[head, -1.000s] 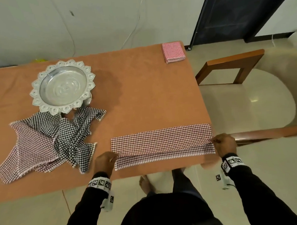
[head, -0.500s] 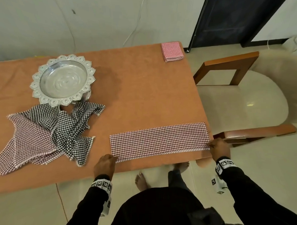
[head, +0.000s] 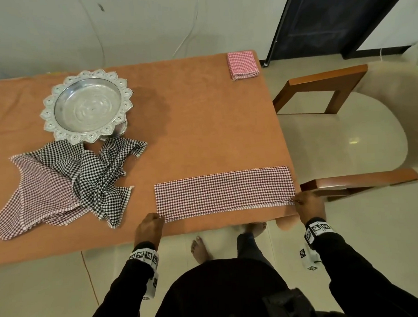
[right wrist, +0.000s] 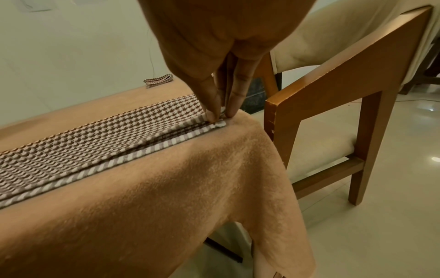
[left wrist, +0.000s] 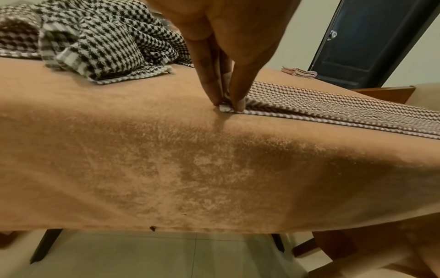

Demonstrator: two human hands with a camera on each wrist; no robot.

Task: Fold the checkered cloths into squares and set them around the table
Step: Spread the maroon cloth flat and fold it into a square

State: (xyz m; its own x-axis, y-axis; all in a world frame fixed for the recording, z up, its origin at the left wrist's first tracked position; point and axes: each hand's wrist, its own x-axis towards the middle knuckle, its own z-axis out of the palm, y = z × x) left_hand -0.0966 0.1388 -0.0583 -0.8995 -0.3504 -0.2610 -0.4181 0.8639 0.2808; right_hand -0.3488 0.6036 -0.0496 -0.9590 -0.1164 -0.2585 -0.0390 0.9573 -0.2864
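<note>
Top layer now lies flush on the strip [head: 225,192], both hands [head: 148,229] [head: 308,203] still pinching its near corners, lengthwise fold done.

Both arms in black sleeves reach forward and down. The left hand [head: 148,229] pinches with thumb and fingertips [left wrist: 238,105] pointing down. The right hand [head: 309,205] pinches likewise.

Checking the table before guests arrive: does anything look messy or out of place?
Yes. Two unfolded checkered cloths lie crumpled in a heap by the silver tray, one edge tucked under it. The tablecloth has a dark patch beside the tray.
</note>
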